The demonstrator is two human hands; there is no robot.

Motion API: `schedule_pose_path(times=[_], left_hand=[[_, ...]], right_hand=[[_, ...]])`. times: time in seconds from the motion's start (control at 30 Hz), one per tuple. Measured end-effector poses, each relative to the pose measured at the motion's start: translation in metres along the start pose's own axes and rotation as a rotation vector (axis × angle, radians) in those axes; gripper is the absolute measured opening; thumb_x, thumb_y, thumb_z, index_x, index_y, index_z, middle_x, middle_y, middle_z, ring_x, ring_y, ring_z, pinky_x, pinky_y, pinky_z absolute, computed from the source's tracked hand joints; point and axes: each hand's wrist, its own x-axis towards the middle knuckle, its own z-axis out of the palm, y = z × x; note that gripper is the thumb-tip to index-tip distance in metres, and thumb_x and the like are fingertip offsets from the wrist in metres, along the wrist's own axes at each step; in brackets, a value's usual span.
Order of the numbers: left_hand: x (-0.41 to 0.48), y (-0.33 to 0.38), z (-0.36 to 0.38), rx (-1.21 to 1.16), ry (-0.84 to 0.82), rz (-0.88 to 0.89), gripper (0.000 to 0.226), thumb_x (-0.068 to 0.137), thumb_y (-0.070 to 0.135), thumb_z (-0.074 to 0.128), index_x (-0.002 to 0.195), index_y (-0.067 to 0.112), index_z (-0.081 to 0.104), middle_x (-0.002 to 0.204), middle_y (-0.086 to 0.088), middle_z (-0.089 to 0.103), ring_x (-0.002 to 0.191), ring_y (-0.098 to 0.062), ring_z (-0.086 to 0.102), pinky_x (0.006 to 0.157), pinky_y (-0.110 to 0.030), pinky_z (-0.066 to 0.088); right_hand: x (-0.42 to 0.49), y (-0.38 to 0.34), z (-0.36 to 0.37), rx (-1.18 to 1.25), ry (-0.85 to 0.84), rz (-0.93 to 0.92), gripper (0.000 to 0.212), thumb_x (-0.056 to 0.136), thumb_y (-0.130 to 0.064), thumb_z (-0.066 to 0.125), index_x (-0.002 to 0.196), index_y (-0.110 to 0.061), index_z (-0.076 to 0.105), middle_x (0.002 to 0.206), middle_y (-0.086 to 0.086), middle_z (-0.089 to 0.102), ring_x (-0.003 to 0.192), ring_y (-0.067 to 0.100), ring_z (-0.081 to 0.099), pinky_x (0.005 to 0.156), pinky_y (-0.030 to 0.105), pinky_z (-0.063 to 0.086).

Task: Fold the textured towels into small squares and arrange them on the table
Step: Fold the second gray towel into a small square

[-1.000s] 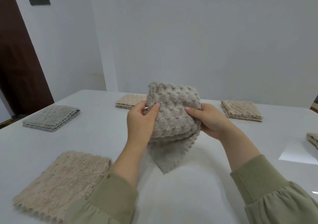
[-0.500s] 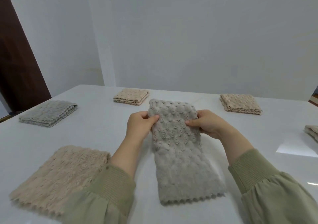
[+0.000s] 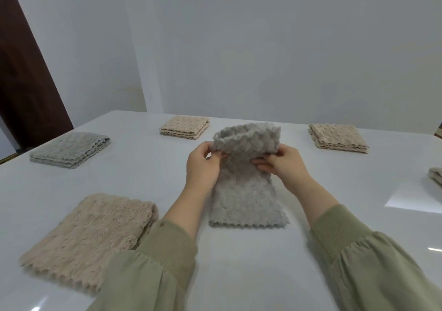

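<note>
While the seemingly limp, light grey towel [image 3: 246, 198] is being folded, its far corners are being pinched by the left hand [image 3: 203, 165] and the right hand [image 3: 284, 165].

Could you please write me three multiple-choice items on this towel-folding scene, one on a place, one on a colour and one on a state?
1. Where on the white table does the small folded grey textured towel lie? A) near right B) far left C) near left
2. What colour is the long bubble-textured towel that the left hand and right hand hold? A) pink B) blue C) grey
3. How is that towel's far end? A) lifted and curled over B) flat on the table C) knotted
Answers: 1 B, it sits far left, apart from the hands. 2 C, its pile is grey. 3 A, both hands pinch it and hold the far end up.
</note>
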Motion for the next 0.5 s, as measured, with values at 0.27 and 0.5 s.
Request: schedule_pose_path(times=[0.27,0.5], left_hand=[[-0.01,-0.017,-0.012,-0.011,-0.048,-0.121,0.032,0.087,0.0,0.059,0.078,0.029,0.068,0.106,0.0,0.068,0.108,-0.021,0.06,0.098,-0.039,0.047],[-0.025,-0.009,-0.022,-0.22,-0.106,-0.268,0.032,0.085,-0.009,0.043,0.075,0.007,0.068,0.124,-0.003,0.059,0.111,-0.024,0.057,0.09,-0.033,0.049]], right_hand=[[-0.015,0.028,0.001,-0.209,0.046,-0.188,0.024,0.079,0.011,0.062,0.086,-0.012,0.068,0.096,0.005,0.068,0.096,0.017,0.062,0.083,0.022,0.05],[-0.036,0.036,-0.003,-0.388,0.001,-0.226,0.027,0.08,-0.005,0.07,0.104,-0.017,0.067,0.138,0.004,0.048,0.128,0.013,0.043,0.107,0.029,0.035]])
